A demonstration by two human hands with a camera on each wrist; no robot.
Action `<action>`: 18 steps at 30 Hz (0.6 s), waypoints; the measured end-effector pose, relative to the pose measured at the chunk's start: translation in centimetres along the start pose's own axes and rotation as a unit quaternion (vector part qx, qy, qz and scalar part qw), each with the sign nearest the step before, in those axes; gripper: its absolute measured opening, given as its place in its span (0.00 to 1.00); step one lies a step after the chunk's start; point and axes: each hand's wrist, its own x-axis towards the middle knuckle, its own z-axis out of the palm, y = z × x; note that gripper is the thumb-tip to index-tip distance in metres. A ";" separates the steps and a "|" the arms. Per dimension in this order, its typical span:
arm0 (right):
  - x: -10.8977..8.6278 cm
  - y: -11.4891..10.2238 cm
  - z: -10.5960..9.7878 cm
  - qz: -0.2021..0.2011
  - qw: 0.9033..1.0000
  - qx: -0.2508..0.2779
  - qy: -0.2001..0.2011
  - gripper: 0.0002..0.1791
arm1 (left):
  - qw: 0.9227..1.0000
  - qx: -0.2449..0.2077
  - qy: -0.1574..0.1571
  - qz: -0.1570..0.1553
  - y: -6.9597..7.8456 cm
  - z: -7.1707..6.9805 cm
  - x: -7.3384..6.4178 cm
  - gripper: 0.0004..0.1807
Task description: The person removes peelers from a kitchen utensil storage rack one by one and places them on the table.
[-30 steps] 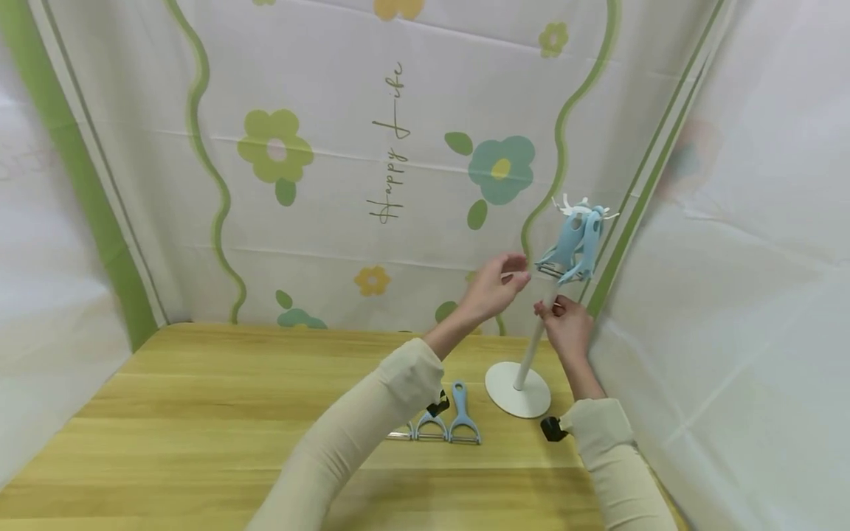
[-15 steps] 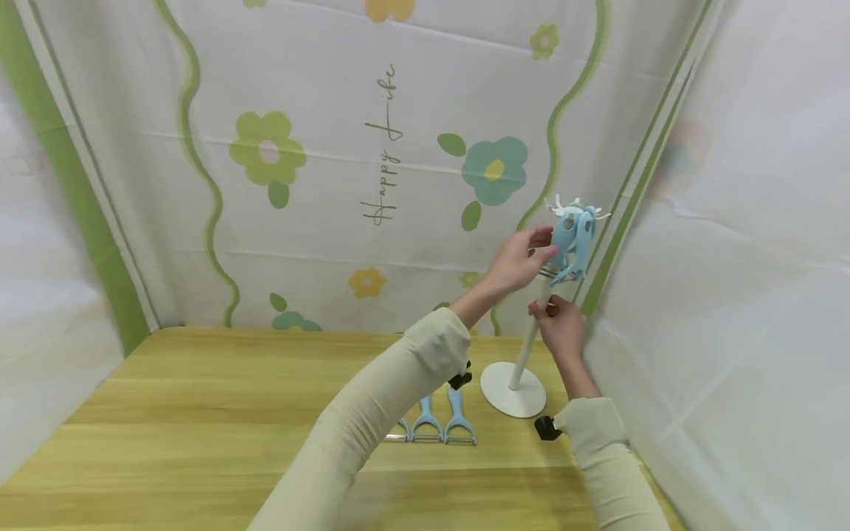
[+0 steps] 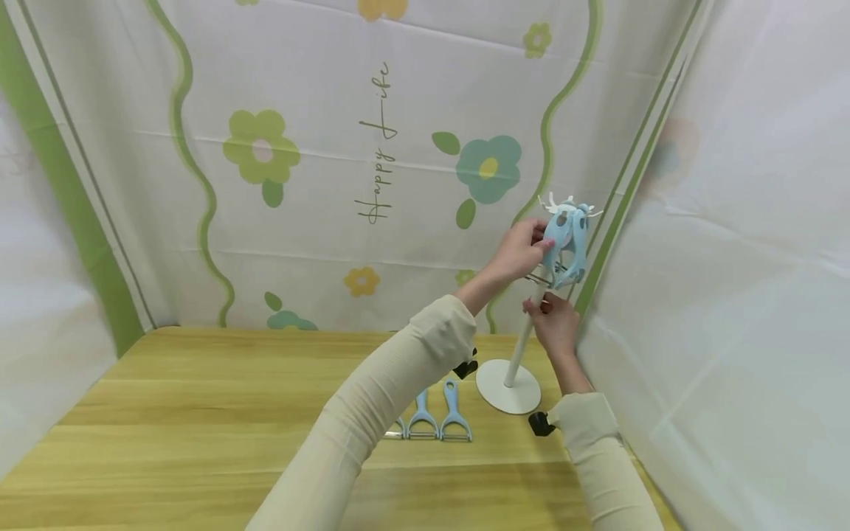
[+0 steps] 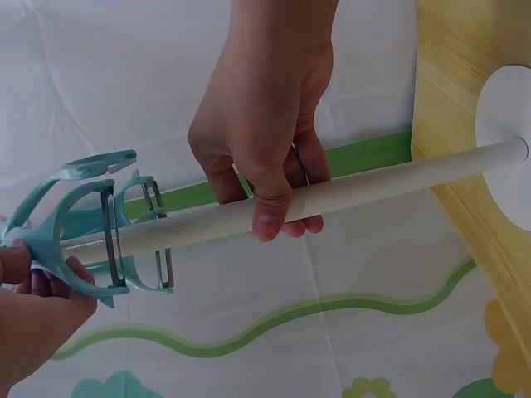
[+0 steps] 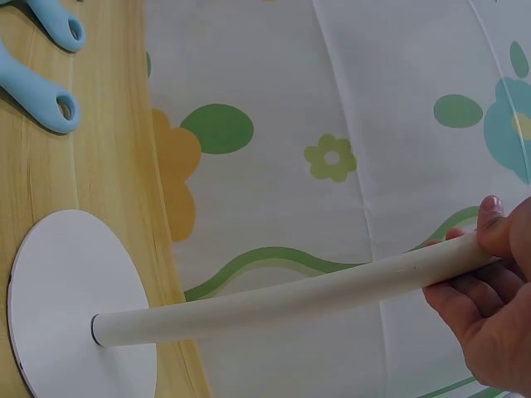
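A white stand (image 3: 521, 345) with a round base (image 3: 491, 385) and a ring of hooks (image 3: 554, 205) at its top stands at the table's right. Several light blue Y-shaped peelers (image 3: 577, 243) hang from the hooks, metal blades downward. My left hand (image 3: 520, 251) pinches the handle of one hanging peeler (image 4: 62, 217) between thumb and fingers, on the left side of the cluster. Lower down, my right hand (image 3: 556, 322) holds the pole (image 5: 307, 303), thumb on one side and fingers on the other. Part of the pinched handle is hidden behind the left hand.
On the wooden table (image 3: 199, 420), left of the base, blue peelers (image 3: 453, 402) lie in a row, one partly covered by the left sleeve (image 3: 392, 383). A flowered curtain (image 3: 299, 221) hangs behind, and a white fabric wall (image 3: 724, 317) rises close on the right.
My left hand has moved right and up to the hanging peelers and taken hold of one. That peeler has shifted slightly. The right hand has stayed on the pole.
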 end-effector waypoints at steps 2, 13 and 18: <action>0.0 0.0 0.0 0.004 1.000 0.002 -0.001 0.10 | 1.000 -0.010 0.006 0.001 0.2 0.0 0.1 0.12; -0.1 0.0 0.0 0.014 1.000 0.006 -0.009 0.10 | 0.999 -0.048 0.024 0.004 1.8 -0.2 -0.1 0.11; -0.1 -0.1 -0.1 0.009 1.000 0.014 -0.007 0.10 | 0.998 -0.048 0.028 0.010 2.4 -0.4 -0.4 0.09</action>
